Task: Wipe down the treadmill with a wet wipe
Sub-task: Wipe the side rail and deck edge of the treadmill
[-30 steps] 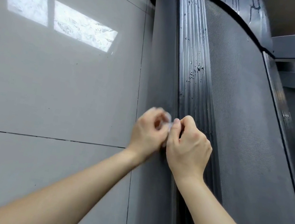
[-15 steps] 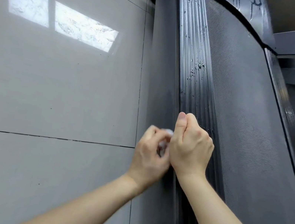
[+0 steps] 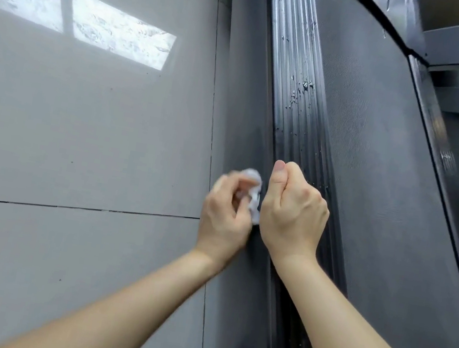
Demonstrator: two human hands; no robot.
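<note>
The left hand (image 3: 226, 212) pinches a crumpled white wet wipe (image 3: 253, 196) at nine o'clock of the ribbed dark treadmill side rail (image 3: 301, 100); the right hand (image 3: 293, 212) is a closed fist, its grip pressed together.

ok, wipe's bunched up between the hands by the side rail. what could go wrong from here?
1. The wet wipe is a small crumpled wad pinched between the left hand and right hand; used that way it would likely touch little surface and skip the grooves of the ribbed side rail.
2. Droplets sit on the rail farther up; they may smear or run rather than lift.
3. The wad could slip from the pinch to the floor tiles.
</note>
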